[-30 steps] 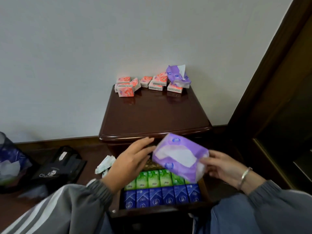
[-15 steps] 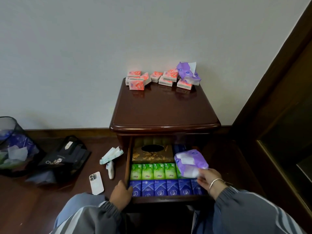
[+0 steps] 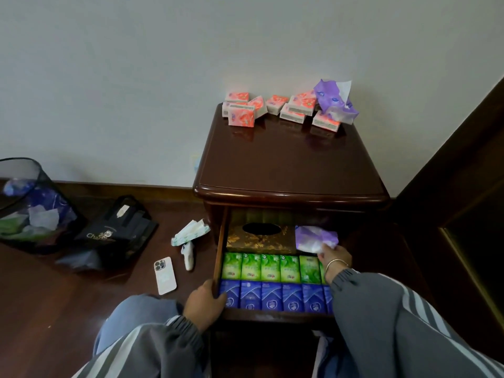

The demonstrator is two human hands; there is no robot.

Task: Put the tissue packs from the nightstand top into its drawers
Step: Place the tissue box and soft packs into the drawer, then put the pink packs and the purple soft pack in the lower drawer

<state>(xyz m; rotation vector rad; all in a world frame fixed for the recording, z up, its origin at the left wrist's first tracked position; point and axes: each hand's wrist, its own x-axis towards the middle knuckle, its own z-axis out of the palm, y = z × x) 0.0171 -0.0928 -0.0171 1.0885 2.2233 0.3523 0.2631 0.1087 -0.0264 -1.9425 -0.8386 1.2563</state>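
Note:
The dark wood nightstand (image 3: 289, 170) has its top drawer (image 3: 218, 257) pulled out. Inside lie a row of green tissue packs (image 3: 270, 268), a row of blue packs (image 3: 272, 296) and a gold tissue box (image 3: 260, 240). My right hand (image 3: 334, 259) holds a purple tissue pack (image 3: 315, 237) at the drawer's back right, beside the gold box. My left hand (image 3: 203, 304) grips the drawer's front left corner. Several pink packs (image 3: 272, 107) and an opened purple pack (image 3: 334, 103) sit at the back of the nightstand top.
On the wooden floor to the left lie a white phone (image 3: 165, 275), a small white device (image 3: 188, 255), a crumpled wrapper (image 3: 191, 231), a black bag (image 3: 117, 233) and a mesh waste bin (image 3: 30, 205). A dark wooden frame (image 3: 463, 173) stands at the right.
My right hand has carried the purple pack from above the drawer down into its back right corner. My left hand dropped to the drawer's front left corner. The view shifted left.

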